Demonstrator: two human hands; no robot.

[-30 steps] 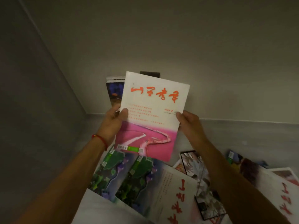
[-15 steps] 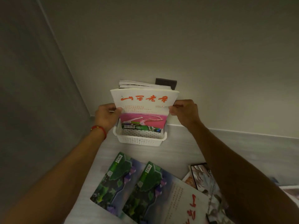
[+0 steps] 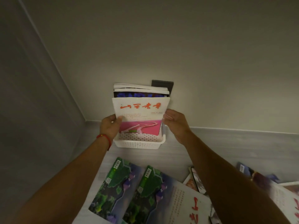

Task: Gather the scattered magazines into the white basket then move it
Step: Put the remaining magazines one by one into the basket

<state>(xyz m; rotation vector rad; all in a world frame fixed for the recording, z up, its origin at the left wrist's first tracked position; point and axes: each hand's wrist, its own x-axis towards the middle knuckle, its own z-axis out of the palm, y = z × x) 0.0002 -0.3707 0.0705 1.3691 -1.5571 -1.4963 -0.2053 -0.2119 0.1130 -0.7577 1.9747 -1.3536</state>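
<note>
pink-white magazine upright in white basket | left hand pinches its edge | right hand loose, touching | loose magazines lie nearer than basket

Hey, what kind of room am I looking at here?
Probably a plain corner indoors, in a home or office: bare walls meet at a pale floor with a baseboard, a dark wall plate sits behind the white basket, and magazines lie scattered.

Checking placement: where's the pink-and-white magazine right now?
Head view, centre: the pink-and-white magazine stands upright in the white basket against the wall, in front of other magazines, left hand gripping its left edge.
</note>
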